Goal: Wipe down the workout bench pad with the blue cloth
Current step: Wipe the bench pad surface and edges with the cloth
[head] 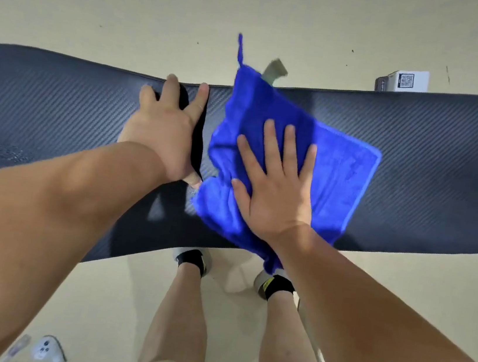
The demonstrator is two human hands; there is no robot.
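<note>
Cloth [340, 170]: plush, rumpled, under your right hand [273, 191], fingers [270, 142] spread.
Worktop pad [435, 153]: dark, ribbed; left hand [165, 130] splayed flat.

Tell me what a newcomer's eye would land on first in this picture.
The bright blue cloth stands out first, spread across the middle of the dark bench pad with the right hand pressed flat on it. Just beside it, the left hand rests on the pad with fingers spread, reaching to its far edge. A small white box shows beyond the pad's far edge, at upper right.
</note>
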